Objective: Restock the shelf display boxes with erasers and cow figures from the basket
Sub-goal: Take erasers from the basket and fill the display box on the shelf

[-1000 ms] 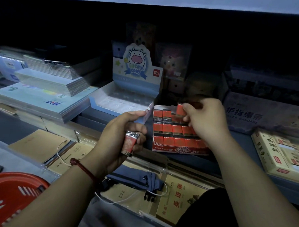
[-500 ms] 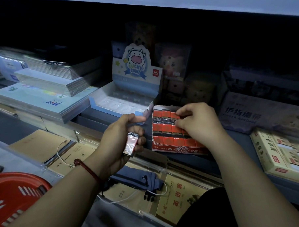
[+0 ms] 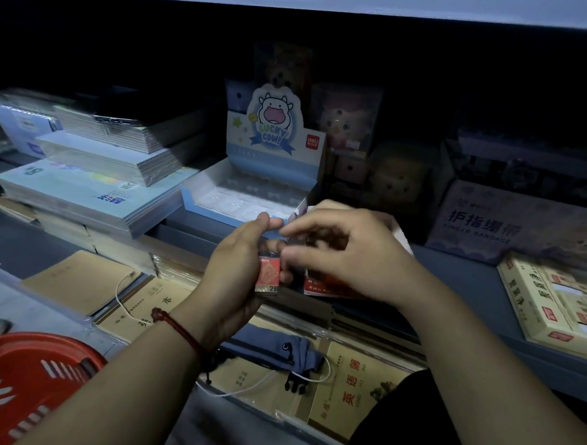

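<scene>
My left hand [image 3: 233,268] holds a small red 2B eraser [image 3: 269,274] upright in front of the shelf. My right hand [image 3: 354,253] has come over to it. Its thumb presses the eraser's right edge and its forefinger curls over the top, pinching it. The red eraser display box [image 3: 323,283] lies behind my right hand, and only its front lower strip shows. The pale blue "Lucky Cow" display box [image 3: 197,201] stands just behind my hands, its clear tray showing no cow figures. The red basket [image 3: 29,375] is at the lower left.
Stacks of notebooks [image 3: 92,194] fill the shelf to the left. A finger bandage box [image 3: 487,224] and a cream box [image 3: 558,305] sit on the right. Brown exercise books [image 3: 83,285] and a blue pouch [image 3: 274,351] with a white cord lie on the lower ledge.
My right hand left the eraser box, moved left and closed on the eraser in my left hand. My left hand rose slightly toward it. The eraser box is now mostly covered.
</scene>
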The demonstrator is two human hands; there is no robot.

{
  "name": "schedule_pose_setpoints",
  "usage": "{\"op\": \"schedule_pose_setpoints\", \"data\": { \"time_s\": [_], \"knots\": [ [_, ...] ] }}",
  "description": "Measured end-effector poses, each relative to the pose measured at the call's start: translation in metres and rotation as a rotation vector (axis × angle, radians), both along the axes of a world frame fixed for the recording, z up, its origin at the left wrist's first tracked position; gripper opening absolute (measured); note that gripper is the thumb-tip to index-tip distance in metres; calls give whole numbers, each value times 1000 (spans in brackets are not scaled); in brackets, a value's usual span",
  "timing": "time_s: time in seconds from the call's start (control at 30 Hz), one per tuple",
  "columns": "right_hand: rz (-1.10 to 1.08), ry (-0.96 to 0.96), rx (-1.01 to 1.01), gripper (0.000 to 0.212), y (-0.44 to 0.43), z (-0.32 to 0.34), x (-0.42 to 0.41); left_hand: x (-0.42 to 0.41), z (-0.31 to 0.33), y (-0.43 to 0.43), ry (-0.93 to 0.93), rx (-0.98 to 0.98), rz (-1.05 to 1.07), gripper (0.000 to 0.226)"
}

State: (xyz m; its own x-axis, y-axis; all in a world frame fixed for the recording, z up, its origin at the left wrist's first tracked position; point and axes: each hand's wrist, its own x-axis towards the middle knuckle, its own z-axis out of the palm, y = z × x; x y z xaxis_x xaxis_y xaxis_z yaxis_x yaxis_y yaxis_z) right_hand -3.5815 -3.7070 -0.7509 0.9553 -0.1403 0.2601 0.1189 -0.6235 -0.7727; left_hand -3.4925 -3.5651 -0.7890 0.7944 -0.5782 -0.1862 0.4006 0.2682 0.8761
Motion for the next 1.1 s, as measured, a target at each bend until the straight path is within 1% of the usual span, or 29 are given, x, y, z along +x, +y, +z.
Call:
{"op": "schedule_pose_setpoints", "data": {
  "time_s": [0.07,0.13,0.2,0.27,0.33,0.43,0.5,0.57,0.7,0.73,0.8,0.9,0.97,1.1],
  "knots": [
    [78,72,-56,37,8,-3,0,-1,0,0,-34,44,26,38],
    [73,83,-102,41,10,-8,3,-2,2,-1,-31,41,32,36],
    [53,61,-61,39,8,-8,5,-2,6,0,14,-11,-14,33],
    [58,54,9,38,4,-7,5,-3,11,3,77,-118,-95,30],
    [65,76,69,38,2,-7,5,0,11,5,104,-192,-124,36],
    [49,91,168,36,2,-9,7,4,6,6,122,-234,-124,55],
    [-10,41,309,32,-1,-7,8,4,4,6,106,-201,-115,68],
    [-109,-13,434,27,-4,-4,7,2,6,5,89,-193,-109,73],
    [-353,-117,512,19,-19,0,5,2,8,3,168,-285,-61,79],
    [-423,-131,502,16,-24,1,4,3,8,3,181,-300,-53,79],
    [-565,-121,370,4,-40,-1,1,4,11,5,187,-321,-45,82],
    [-712,-16,98,16,-62,-8,-4,2,16,7,174,-350,-59,87],
    [-731,41,13,21,-70,-12,-4,-1,20,7,167,-370,-73,90],
    [-706,87,-137,18,-71,-17,1,-5,21,6,171,-384,-76,91]
  ]
}}
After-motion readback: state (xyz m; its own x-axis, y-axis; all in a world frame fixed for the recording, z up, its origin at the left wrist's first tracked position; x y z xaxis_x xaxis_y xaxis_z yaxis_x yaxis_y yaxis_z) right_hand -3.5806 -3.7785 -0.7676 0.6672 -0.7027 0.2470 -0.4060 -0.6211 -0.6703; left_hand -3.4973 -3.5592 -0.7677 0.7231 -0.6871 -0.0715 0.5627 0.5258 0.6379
